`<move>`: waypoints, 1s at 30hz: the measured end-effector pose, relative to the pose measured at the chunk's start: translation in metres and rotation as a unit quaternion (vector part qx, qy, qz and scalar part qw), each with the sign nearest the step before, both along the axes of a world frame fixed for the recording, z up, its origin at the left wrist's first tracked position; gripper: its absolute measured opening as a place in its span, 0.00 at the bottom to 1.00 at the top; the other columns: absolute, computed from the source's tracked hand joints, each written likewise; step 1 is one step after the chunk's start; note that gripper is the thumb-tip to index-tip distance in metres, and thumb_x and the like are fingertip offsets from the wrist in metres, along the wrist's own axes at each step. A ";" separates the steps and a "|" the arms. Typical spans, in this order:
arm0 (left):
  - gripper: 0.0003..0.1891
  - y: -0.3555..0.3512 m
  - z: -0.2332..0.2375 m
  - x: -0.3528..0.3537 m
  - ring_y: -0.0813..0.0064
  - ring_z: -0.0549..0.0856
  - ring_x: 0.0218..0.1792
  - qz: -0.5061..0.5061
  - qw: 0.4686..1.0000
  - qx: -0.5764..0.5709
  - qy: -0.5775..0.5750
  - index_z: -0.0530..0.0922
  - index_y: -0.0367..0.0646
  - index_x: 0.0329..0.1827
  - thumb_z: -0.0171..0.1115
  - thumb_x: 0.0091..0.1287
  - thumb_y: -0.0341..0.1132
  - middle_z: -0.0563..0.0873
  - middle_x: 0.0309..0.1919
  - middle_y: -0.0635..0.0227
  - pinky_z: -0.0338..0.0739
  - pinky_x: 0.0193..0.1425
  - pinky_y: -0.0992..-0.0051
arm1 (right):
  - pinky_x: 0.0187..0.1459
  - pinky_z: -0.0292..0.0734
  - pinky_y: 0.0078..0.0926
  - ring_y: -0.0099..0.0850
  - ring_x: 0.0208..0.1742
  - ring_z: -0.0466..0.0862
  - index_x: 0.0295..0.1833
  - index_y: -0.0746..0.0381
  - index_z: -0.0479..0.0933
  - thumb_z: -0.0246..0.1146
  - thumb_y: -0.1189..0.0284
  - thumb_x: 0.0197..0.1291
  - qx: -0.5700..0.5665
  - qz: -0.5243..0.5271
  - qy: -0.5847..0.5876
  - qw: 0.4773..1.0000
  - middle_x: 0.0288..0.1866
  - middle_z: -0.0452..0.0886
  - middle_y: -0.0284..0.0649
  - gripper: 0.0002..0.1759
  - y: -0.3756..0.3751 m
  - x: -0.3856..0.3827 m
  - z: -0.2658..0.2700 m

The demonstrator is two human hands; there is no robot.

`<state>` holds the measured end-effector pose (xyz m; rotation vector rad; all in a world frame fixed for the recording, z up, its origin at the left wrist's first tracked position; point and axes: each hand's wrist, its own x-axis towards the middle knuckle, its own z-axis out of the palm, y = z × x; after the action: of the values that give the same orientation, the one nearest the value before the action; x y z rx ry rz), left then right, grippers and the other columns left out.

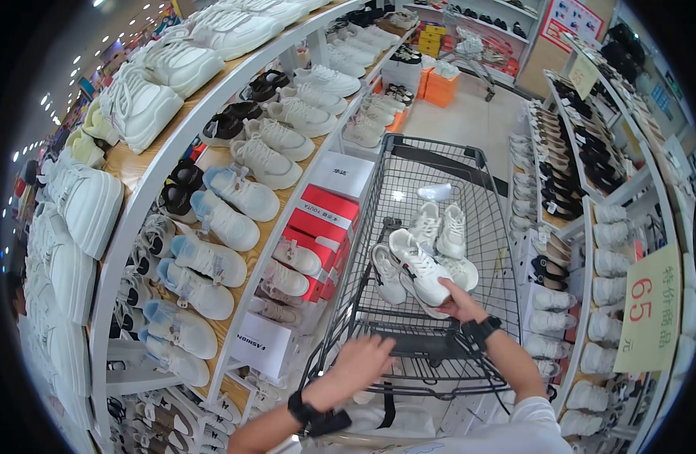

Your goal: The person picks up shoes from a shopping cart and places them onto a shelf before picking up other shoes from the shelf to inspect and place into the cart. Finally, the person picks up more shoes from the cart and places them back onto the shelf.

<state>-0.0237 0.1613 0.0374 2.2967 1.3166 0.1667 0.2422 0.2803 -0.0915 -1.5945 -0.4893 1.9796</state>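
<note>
My right hand (461,303) grips the toe of a white shoe (417,261) above the basket of a shopping cart (488,181). Beneath and around that shoe lie several more white shoes (452,231), some partly covered by it. A small white crumpled item (434,192) rests farther forward in the cart. My left hand (363,362) is over the near left part of the cart, beside the dark handle piece (420,344); its fingers are blurred. Both wrists wear black bands.
Shelves of white shoes (261,163) line the left, with red boxes (321,227) beside the cart. On the right stand racks of shoes (563,151) and a yellow price sign (647,310). Ahead are orange boxes (441,87) and another cart (473,64).
</note>
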 end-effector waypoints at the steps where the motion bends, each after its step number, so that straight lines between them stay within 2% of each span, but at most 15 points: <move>1: 0.15 0.015 -0.007 -0.002 0.61 0.83 0.36 -0.016 1.000 -0.004 0.009 0.76 0.44 0.47 0.60 0.61 0.42 0.82 0.32 0.63 0.76 0.39 0.63 | 0.36 0.81 0.27 0.37 0.37 0.83 0.55 0.70 0.70 0.64 0.52 0.56 0.000 -0.006 -0.001 1.000 0.40 0.81 0.47 0.33 -0.013 0.007 0.022; 4: 0.15 0.067 -0.050 -0.003 0.58 0.83 0.40 -0.055 0.997 -0.039 0.041 0.77 0.45 0.46 0.59 0.62 0.43 0.83 0.34 0.59 0.78 0.42 0.60 | 0.34 0.79 0.21 0.33 0.37 0.84 0.57 0.67 0.69 0.60 0.54 0.61 0.061 0.042 -0.034 0.997 0.43 0.82 0.42 0.29 -0.047 0.030 0.081; 7: 0.14 0.119 -0.106 0.007 0.55 0.85 0.39 -0.076 0.992 -0.089 0.038 0.79 0.41 0.38 0.61 0.59 0.43 0.85 0.34 0.56 0.79 0.42 0.58 | 0.30 0.78 0.23 0.33 0.36 0.84 0.58 0.67 0.68 0.58 0.57 0.63 0.099 -0.024 -0.025 0.994 0.43 0.82 0.42 0.28 -0.091 0.041 0.133; 8: 0.14 0.134 -0.126 0.011 0.55 0.85 0.40 -0.071 0.991 -0.101 0.052 0.79 0.41 0.40 0.62 0.58 0.42 0.85 0.36 0.55 0.79 0.42 0.57 | 0.29 0.78 0.24 0.32 0.35 0.84 0.59 0.67 0.68 0.58 0.57 0.63 0.110 -0.052 -0.031 0.992 0.42 0.82 0.42 0.27 -0.105 0.043 0.142; 10: 0.13 0.158 -0.160 0.024 0.57 0.85 0.44 -0.041 0.980 -0.133 0.140 0.81 0.42 0.44 0.59 0.59 0.38 0.86 0.40 0.56 0.79 0.44 0.58 | 0.26 0.78 0.25 0.32 0.35 0.84 0.59 0.67 0.68 0.59 0.60 0.63 0.100 -0.114 -0.049 0.987 0.43 0.82 0.42 0.26 -0.134 0.052 0.135; 12: 0.12 0.174 -0.210 0.031 0.59 0.86 0.45 -0.025 0.967 -0.146 0.205 0.81 0.44 0.44 0.56 0.60 0.36 0.86 0.42 0.59 0.79 0.45 0.58 | 0.24 0.79 0.26 0.31 0.35 0.83 0.59 0.67 0.67 0.61 0.63 0.61 0.148 -0.210 -0.118 0.959 0.44 0.81 0.42 0.26 -0.156 0.058 0.123; 14: 0.12 0.180 -0.237 0.039 0.59 0.85 0.46 0.003 0.965 -0.164 0.207 0.81 0.45 0.45 0.55 0.61 0.35 0.86 0.44 0.60 0.79 0.46 0.58 | 0.23 0.78 0.26 0.31 0.34 0.83 0.59 0.68 0.67 0.63 0.65 0.60 0.142 -0.270 -0.155 0.940 0.45 0.80 0.43 0.26 -0.165 0.048 0.129; 16: 0.12 0.181 -0.263 0.043 0.59 0.84 0.48 0.025 0.959 -0.180 0.217 0.81 0.45 0.46 0.54 0.61 0.34 0.85 0.45 0.61 0.79 0.47 0.58 | 0.26 0.79 0.27 0.30 0.38 0.83 0.60 0.66 0.68 0.62 0.62 0.59 0.128 -0.265 -0.183 0.938 0.47 0.80 0.42 0.28 -0.166 0.050 0.133; 18: 0.13 0.185 -0.287 0.046 0.58 0.81 0.53 0.104 0.973 -0.138 0.154 0.80 0.46 0.47 0.54 0.62 0.33 0.82 0.50 0.60 0.78 0.50 0.58 | 0.33 0.79 0.25 0.29 0.41 0.82 0.61 0.68 0.68 0.63 0.64 0.58 0.145 -0.229 -0.290 0.918 0.48 0.80 0.42 0.29 -0.163 0.052 0.139; 19: 0.13 0.190 -0.300 0.047 0.58 0.78 0.56 0.113 0.969 -0.151 0.163 0.78 0.45 0.50 0.54 0.62 0.33 0.79 0.52 0.60 0.77 0.52 0.58 | 0.44 0.77 0.24 0.30 0.45 0.81 0.61 0.69 0.68 0.63 0.67 0.56 0.130 -0.224 -0.292 0.921 0.49 0.79 0.43 0.28 -0.162 0.056 0.138; 22: 0.17 0.208 -0.346 0.040 0.59 0.78 0.54 0.115 0.983 -0.082 0.119 0.71 0.45 0.53 0.57 0.59 0.32 0.77 0.50 0.62 0.77 0.50 0.58 | 0.46 0.75 0.25 0.30 0.43 0.80 0.56 0.72 0.71 0.66 0.69 0.51 0.196 -0.215 -0.342 0.893 0.48 0.80 0.46 0.28 -0.158 0.061 0.127; 23: 0.17 0.210 -0.356 0.041 0.59 0.78 0.54 0.110 0.983 -0.085 0.120 0.71 0.45 0.53 0.57 0.59 0.32 0.77 0.50 0.62 0.77 0.50 0.58 | 0.52 0.71 0.26 0.32 0.46 0.79 0.56 0.73 0.71 0.66 0.71 0.49 0.179 -0.217 -0.349 0.894 0.49 0.80 0.47 0.29 -0.157 0.058 0.131; 25: 0.18 0.214 -0.367 0.037 0.61 0.76 0.55 0.127 0.991 0.003 0.049 0.69 0.45 0.53 0.57 0.58 0.30 0.77 0.49 0.62 0.77 0.50 0.59 | 0.51 0.72 0.26 0.31 0.46 0.79 0.56 0.73 0.71 0.66 0.71 0.48 0.177 -0.202 -0.362 0.893 0.48 0.80 0.47 0.29 -0.152 0.056 0.134; 28: 0.18 0.211 -0.363 0.041 0.61 0.73 0.58 0.154 0.983 -0.055 0.077 0.69 0.45 0.53 0.56 0.58 0.28 0.77 0.50 0.63 0.76 0.51 0.60 | 0.50 0.72 0.25 0.30 0.46 0.79 0.54 0.73 0.72 0.66 0.73 0.47 0.157 -0.181 -0.368 0.899 0.46 0.80 0.46 0.27 -0.145 0.050 0.134; 30: 0.18 0.199 -0.356 0.041 0.59 0.76 0.54 0.149 0.985 -0.023 0.079 0.69 0.45 0.53 0.55 0.58 0.28 0.76 0.50 0.62 0.77 0.50 0.59 | 0.50 0.72 0.25 0.30 0.44 0.80 0.53 0.73 0.73 0.66 0.74 0.47 0.162 -0.175 -0.374 0.896 0.45 0.81 0.46 0.26 -0.143 0.050 0.132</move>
<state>0.0178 0.3608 -0.3186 2.0985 1.7249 0.0525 0.2925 0.1377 0.0404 -2.0058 -0.7095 0.9121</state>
